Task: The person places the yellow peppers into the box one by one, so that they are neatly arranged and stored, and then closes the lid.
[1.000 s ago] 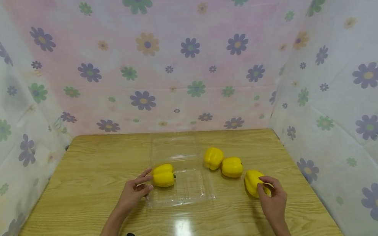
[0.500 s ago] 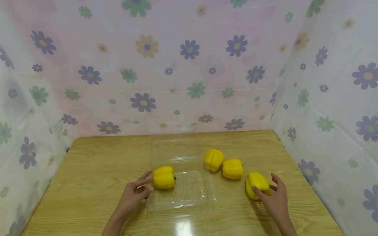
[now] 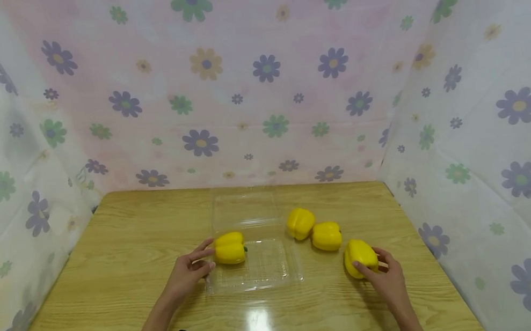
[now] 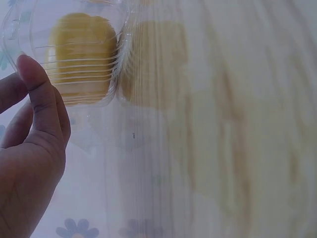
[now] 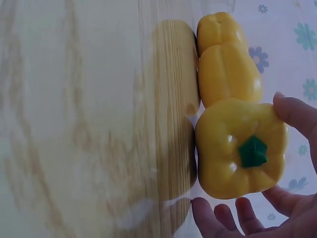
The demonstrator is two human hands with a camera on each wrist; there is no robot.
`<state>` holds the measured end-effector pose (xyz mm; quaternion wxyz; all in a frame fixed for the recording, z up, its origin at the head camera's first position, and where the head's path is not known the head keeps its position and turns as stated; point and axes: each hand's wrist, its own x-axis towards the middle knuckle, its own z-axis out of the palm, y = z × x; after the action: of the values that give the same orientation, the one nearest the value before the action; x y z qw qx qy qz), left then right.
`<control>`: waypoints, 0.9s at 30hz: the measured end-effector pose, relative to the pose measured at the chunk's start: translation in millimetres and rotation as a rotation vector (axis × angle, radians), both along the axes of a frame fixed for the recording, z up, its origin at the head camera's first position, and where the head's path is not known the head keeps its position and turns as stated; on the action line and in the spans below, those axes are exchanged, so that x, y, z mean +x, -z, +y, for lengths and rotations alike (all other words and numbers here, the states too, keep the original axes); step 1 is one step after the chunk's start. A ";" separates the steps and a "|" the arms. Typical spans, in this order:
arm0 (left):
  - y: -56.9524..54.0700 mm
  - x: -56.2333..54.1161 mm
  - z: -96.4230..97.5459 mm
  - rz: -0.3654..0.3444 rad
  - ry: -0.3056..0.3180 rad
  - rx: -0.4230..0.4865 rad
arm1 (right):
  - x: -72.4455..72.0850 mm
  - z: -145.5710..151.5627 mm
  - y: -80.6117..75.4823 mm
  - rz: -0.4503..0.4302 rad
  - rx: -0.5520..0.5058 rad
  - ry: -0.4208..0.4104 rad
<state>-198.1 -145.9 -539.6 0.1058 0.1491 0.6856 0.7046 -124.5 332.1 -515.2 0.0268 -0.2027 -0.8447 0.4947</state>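
Observation:
My left hand [image 3: 187, 273] is at the left side of an open clear plastic clamshell box [image 3: 270, 278], its thumb and fingers pinching the rim. In the left wrist view the thumb lies over the box edge. Inside the box, at its left, one yellow bell pepper [image 3: 229, 248] lies on its side, stem to the right. To the right of the box my right hand [image 3: 390, 280] holds another yellow bell pepper [image 3: 360, 258] between thumb and fingers. Its green stem [image 5: 252, 152] shows in the right wrist view, and it appears to rest on the table.
Two more yellow bell peppers, a rear one [image 3: 300, 223] and a nearer one [image 3: 326, 236], lie together between the box and my right hand. The clear lid [image 3: 244, 206] is folded back behind the box. Flowered cloth [image 3: 237, 82] encloses the wooden table [image 3: 133, 244] at the back and sides.
My right hand's fingers have spread from the top of the nearest pepper, then closed in along its right side, the thumb now lower at its front. The left hand has stayed put.

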 end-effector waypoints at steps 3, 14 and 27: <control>0.3 0.4 -1.1 -0.014 -0.006 -0.003 | 0.8 0.7 -0.5 0.000 -0.020 -0.018; -4.4 1.1 0.7 -0.001 -0.013 -0.014 | 3.2 3.1 -4.8 -0.015 -0.068 -0.077; -3.6 0.9 0.7 -0.023 0.002 0.006 | 1.6 0.2 -4.9 -0.018 -0.114 -0.095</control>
<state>-197.2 -145.3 -535.9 0.1142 0.1420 0.6820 0.7083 -122.9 332.4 -510.2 -0.0157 -0.1682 -0.8240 0.5408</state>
